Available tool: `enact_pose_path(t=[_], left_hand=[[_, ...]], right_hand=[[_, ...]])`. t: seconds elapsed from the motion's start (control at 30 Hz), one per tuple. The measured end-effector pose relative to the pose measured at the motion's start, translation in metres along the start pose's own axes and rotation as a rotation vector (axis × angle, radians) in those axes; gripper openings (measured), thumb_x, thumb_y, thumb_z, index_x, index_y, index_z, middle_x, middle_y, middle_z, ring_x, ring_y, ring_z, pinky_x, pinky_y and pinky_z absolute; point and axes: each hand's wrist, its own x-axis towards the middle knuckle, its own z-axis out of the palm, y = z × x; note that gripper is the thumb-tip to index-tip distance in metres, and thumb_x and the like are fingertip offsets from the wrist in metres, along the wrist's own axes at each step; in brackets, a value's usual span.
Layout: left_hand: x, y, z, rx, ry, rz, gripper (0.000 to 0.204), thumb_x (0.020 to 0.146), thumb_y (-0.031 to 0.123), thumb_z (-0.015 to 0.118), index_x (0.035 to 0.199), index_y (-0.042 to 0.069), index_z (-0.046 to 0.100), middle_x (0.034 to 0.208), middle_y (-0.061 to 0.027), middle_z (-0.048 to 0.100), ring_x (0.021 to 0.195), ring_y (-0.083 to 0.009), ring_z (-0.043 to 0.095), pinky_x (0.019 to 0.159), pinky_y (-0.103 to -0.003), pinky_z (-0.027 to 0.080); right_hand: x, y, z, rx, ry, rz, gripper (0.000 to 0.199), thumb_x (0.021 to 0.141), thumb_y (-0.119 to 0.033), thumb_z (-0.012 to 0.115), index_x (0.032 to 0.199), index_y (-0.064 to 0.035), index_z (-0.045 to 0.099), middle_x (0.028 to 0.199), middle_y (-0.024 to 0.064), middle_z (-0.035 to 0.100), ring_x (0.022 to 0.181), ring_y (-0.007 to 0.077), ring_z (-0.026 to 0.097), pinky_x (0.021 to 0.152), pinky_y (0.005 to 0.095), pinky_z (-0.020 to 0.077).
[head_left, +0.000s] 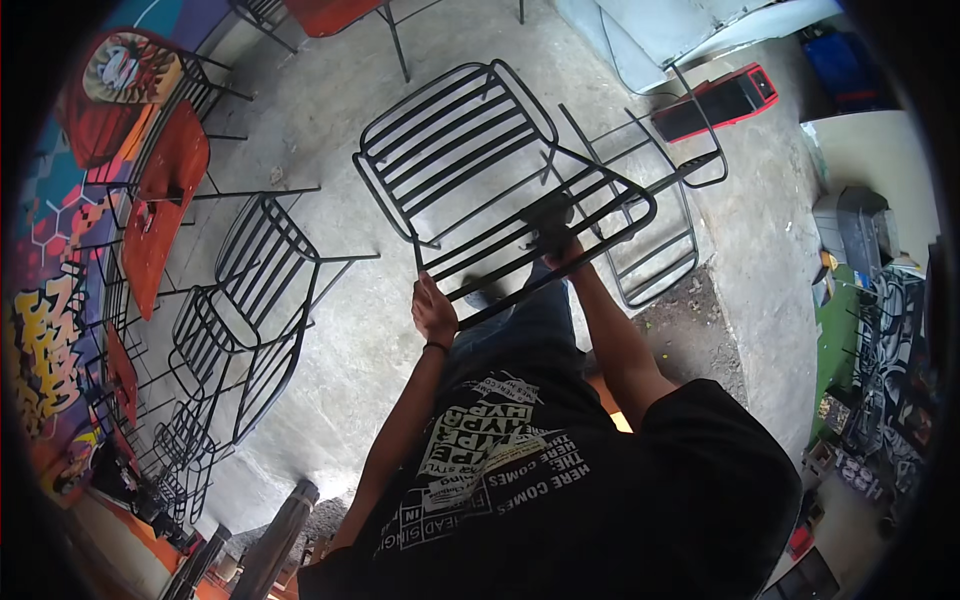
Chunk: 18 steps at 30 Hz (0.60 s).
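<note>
A black metal slatted chair (455, 140) stands tilted in front of me, its backrest nearest my body. My left hand (434, 308) is closed round the left end of the backrest's tube frame. Near the middle of the backrest, my right hand (566, 254) reaches in at the slats with curled fingers, mostly hidden. A dark shape (548, 218) lies right at those fingers. Whether the hand holds it or it is a shoe behind the slats, I cannot make out. Part of another dark shoe (487, 291) shows below the slats.
Another slatted black chair (265, 245) stands at left, beside red-topped tables (165, 205). Close on the right lies a black metal frame (655, 265), near a red-and-black case-like object (715, 103). Dark cylindrical posts (275, 540) rise at lower left. Concrete floor (340, 400) surrounds the chair.
</note>
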Motion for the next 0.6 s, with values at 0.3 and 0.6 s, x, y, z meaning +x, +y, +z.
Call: enact_pose_path(t=[0.3, 0.6], left_hand=[[0.007, -0.012, 0.009, 0.006, 0.094, 0.083, 0.067, 0.099, 0.055, 0.023, 0.105, -0.002, 0.058, 0.107, -0.0262, 0.060, 0.100, -0.0447, 0.053, 0.086, -0.050, 0.039], [0.001, -0.032, 0.004, -0.079, 0.125, 0.077, 0.063, 0.099, 0.053, 0.026, 0.107, -0.002, 0.057, 0.103, -0.0259, 0.059, 0.100, -0.0447, 0.052, 0.088, -0.049, 0.038]], right_hand=[[0.037, 0.118, 0.145, -1.483, -0.470, 0.909, 0.051, 0.085, -0.035, 0.064, 0.118, 0.0025, 0.057, 0.103, 0.0127, 0.067, 0.095, 0.0222, 0.062, 0.086, 0.0381, 0.0486], [0.017, 0.059, 0.105, -0.135, 0.106, 0.383, 0.040, 0.100, -0.032, 0.045, 0.130, -0.0055, 0.053, 0.119, 0.0073, 0.062, 0.101, 0.0139, 0.061, 0.085, 0.0293, 0.0522]])
